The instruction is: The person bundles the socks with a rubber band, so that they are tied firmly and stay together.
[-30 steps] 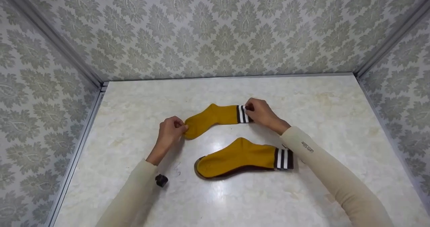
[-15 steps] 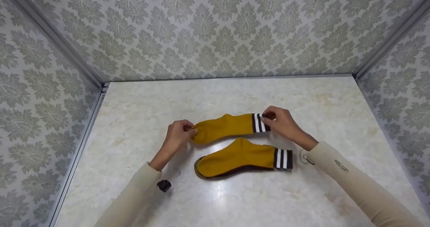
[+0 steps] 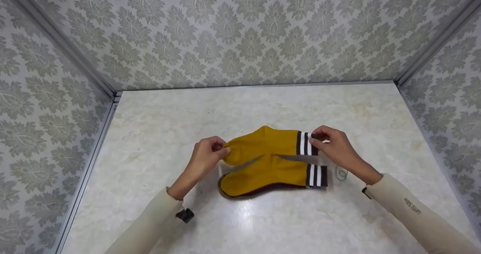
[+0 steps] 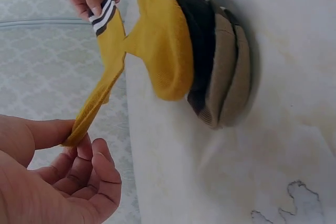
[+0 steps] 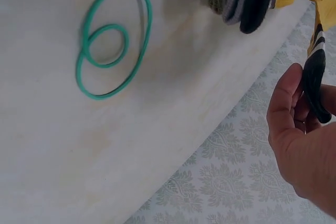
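Observation:
A mustard-yellow sock [image 3: 263,143] with black and white cuff stripes is stretched between the two hands. My left hand [image 3: 206,154] pinches its toe between thumb and fingers. At the striped cuff, my right hand [image 3: 334,147] pinches the opposite end. Just in front lies a stack of socks with a second yellow sock [image 3: 270,175] on top. The left wrist view shows dark and tan socks [image 4: 223,66] layered beneath that one. In the head view the held sock partly overlaps the stack's far edge.
A green elastic band [image 5: 113,40], looped on itself, lies on the pale marbled table [image 3: 169,111] to the right of the stack, close to the right forearm. Patterned walls [image 3: 248,36] stand at the back and both sides.
Both hands have brought the held yellow sock rightward and nearer, from behind the stack to over its far edge. The stack stays put, and the green band shows beside the right arm.

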`<move>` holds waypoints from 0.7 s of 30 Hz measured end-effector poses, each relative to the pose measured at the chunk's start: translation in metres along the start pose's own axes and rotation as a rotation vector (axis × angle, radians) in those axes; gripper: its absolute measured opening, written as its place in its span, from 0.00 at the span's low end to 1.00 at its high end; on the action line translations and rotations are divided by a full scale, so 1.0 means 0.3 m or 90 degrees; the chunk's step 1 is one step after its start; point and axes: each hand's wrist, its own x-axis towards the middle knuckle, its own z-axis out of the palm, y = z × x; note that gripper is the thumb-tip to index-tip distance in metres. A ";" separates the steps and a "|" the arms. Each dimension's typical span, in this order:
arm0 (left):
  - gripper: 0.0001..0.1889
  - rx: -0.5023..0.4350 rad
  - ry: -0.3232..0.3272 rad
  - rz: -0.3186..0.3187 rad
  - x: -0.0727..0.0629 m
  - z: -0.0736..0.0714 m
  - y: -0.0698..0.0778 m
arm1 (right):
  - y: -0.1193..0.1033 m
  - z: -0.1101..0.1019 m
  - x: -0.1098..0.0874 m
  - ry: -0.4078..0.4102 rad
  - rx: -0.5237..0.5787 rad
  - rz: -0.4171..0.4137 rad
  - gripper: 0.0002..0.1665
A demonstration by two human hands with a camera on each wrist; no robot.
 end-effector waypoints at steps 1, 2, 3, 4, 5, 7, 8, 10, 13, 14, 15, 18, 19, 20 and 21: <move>0.03 -0.001 0.000 0.005 -0.003 0.001 0.003 | -0.004 -0.005 -0.005 0.006 0.000 0.000 0.08; 0.03 -0.001 0.000 0.010 -0.005 0.002 0.007 | -0.008 -0.011 -0.011 0.012 -0.001 0.003 0.09; 0.03 -0.001 -0.001 0.013 -0.007 0.003 0.011 | -0.013 -0.017 -0.017 0.018 0.001 0.004 0.09; 0.03 0.000 0.000 0.017 -0.009 0.004 0.015 | -0.016 -0.023 -0.021 0.025 -0.001 0.006 0.10; 0.02 0.003 0.002 0.020 -0.010 0.006 0.018 | -0.020 -0.030 -0.026 0.031 -0.004 0.007 0.10; 0.02 0.008 0.006 0.027 -0.013 0.008 0.026 | -0.028 -0.043 -0.035 0.043 -0.005 0.008 0.11; 0.03 0.010 0.008 0.031 -0.015 0.009 0.031 | -0.032 -0.050 -0.039 0.049 -0.005 0.008 0.12; 0.02 0.014 0.013 0.038 -0.018 0.010 0.039 | -0.038 -0.060 -0.046 0.059 -0.006 0.008 0.12; 0.02 0.014 0.015 0.045 -0.029 0.010 0.046 | -0.043 -0.069 -0.056 0.067 0.001 0.010 0.12; 0.02 0.015 0.014 0.047 -0.034 0.010 0.046 | -0.041 -0.069 -0.060 0.068 0.000 0.011 0.12; 0.02 0.015 0.012 0.048 -0.039 0.011 0.044 | -0.039 -0.068 -0.066 0.068 0.001 0.012 0.12; 0.02 0.013 0.003 0.050 -0.062 0.017 0.035 | -0.028 -0.056 -0.087 0.061 0.009 0.013 0.12; 0.02 0.012 -0.001 0.050 -0.068 0.020 0.033 | -0.023 -0.052 -0.096 0.059 0.012 0.013 0.12; 0.02 0.010 -0.005 0.051 -0.074 0.024 0.029 | -0.017 -0.047 -0.107 0.055 0.018 0.015 0.11; 0.02 0.008 -0.009 0.050 -0.080 0.028 0.025 | -0.011 -0.042 -0.119 0.052 0.025 0.017 0.11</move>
